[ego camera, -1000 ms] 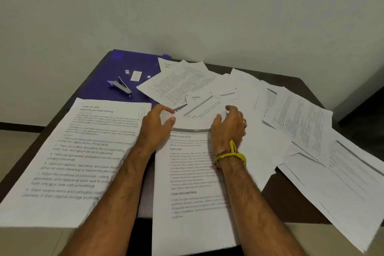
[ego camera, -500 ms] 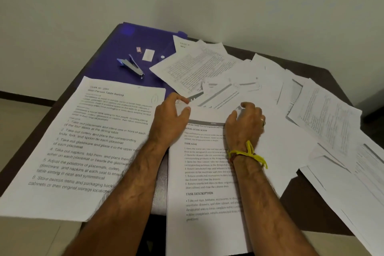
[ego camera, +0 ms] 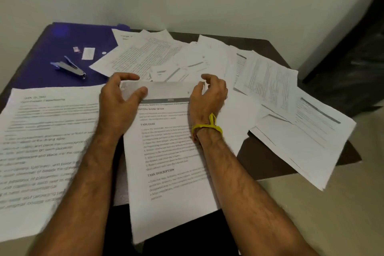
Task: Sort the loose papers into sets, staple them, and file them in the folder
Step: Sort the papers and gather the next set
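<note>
Early in the job, by the look of it: sorting under way, no stapling or filing visible. Left hand (ego camera: 122,100) curled on the top left corner of the centre set (ego camera: 172,151), thumb on its face and fingers hooked past the top edge. Right hand (ego camera: 207,93) curled at the top right corner, fingers bent over the edge; a true pinch or only a touch, cannot tell. Centre set lying on the surface (ego camera: 261,160) directly in front of the body, long axis running from the near edge toward the wall, heading at the far end, near end overhanging toward the lap. Whether 1 sheet or several, unclear. Another set (ego camera: 47,147) just to the left, also lengthwise, print blurred. Loose sheets (ego camera: 207,58) heaped and overlapping beyond the hands and out to the right, some hanging off the right edge, turned at mixed angles. Folder (ego camera: 52,48) flat and blue at the far left corner, partly under the heap. Stapler (ego camera: 69,67) resting on the folder, untouched, long axis slanting from far left to near right, with small white bits just beyond it. Left to do, judging from this: gather the heap into sets, square each, staple, slide all into the folder.
</note>
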